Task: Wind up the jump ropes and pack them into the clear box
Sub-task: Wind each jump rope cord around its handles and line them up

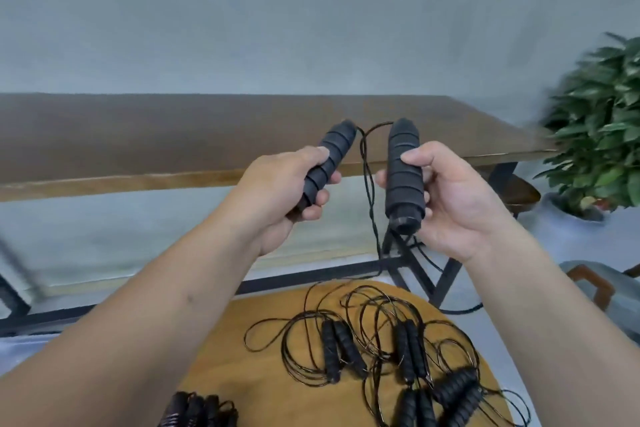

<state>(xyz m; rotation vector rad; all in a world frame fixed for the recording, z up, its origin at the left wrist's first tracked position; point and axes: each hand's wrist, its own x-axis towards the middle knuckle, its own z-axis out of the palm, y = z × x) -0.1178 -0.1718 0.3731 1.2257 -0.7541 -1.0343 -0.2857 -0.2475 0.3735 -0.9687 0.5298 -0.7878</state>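
Note:
My left hand (277,191) grips one black ribbed jump rope handle (329,159), tilted up to the right. My right hand (450,198) holds the second handle (404,170) upright. Both hands are raised side by side in front of me. A thin black cord (367,191) leaves both handle tops, crosses between them and hangs down toward the floor. Below, several more jump ropes (374,350) lie loose on a round wooden table (249,367), cords tangled in loops. Wound ropes (201,411) lie at the bottom edge. No clear box is in view.
A long brown wooden table (173,135) on a black metal frame (426,274) stands ahead against a grey wall. A green potted plant (602,121) sits at the right. A grey seat with a wooden frame (588,284) is at the right edge.

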